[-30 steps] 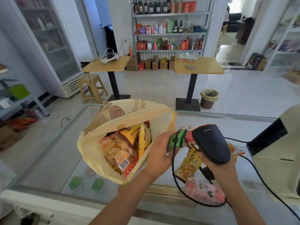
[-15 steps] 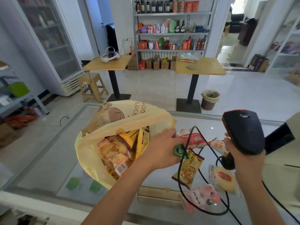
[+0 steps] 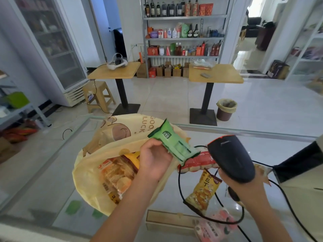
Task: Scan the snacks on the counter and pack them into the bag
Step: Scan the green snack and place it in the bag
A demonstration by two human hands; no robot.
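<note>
Both arms [image 3: 125, 203] are bare down to the left hand [image 3: 155, 159] and right hand [image 3: 244, 187], and the fingers [image 3: 150, 145] look bare too, though some are hidden.

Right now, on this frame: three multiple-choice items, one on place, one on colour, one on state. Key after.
1. Where is the green packet?
A. on the floor
B. gripped in the left hand, close to the bag
C. on a shelf

2. What colour is most of the scanner held in the right hand?
A. black
B. white
C. green

3. What state is the bag in?
A. tied shut
B. folded flat
C. open, with snacks inside

Key:
1 B: the fingers curl round the packet's lower half beside the bag's rim.
2 A: its casing is dark, with only a thin red trim.
3 C: its mouth gapes and packets show inside.
</note>
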